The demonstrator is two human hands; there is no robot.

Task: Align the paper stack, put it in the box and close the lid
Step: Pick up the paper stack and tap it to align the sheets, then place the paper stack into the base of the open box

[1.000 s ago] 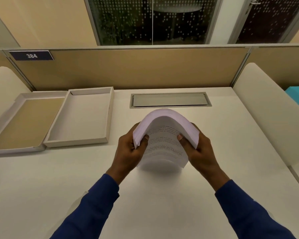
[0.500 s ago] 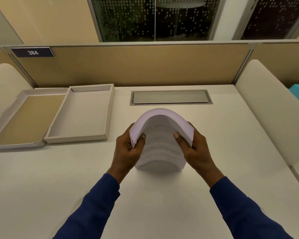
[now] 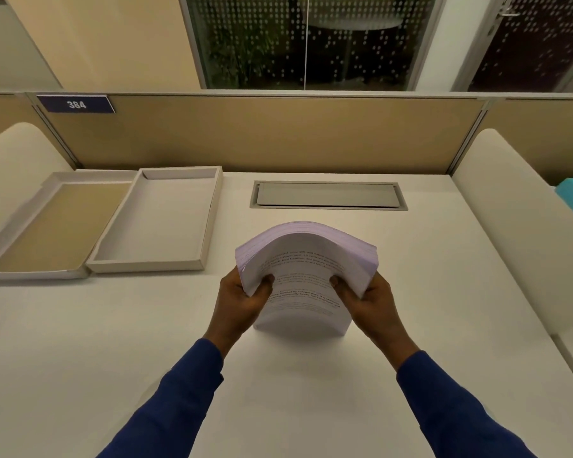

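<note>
Head view: both grips, left hand (image 3: 242, 299) & right hand (image 3: 369, 300), pinch paper stack (image 3: 303, 282) upright on counter (image 3: 113, 342), squaring its bottom edge; box (image 3: 209, 219) at 10 o'clock.

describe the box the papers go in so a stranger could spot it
Look to the far left of the white desk, below the 384 sign. Two open trays sit side by side; the box is the right one, deeper, white inside, unlike the lid with its tan inside.
</note>
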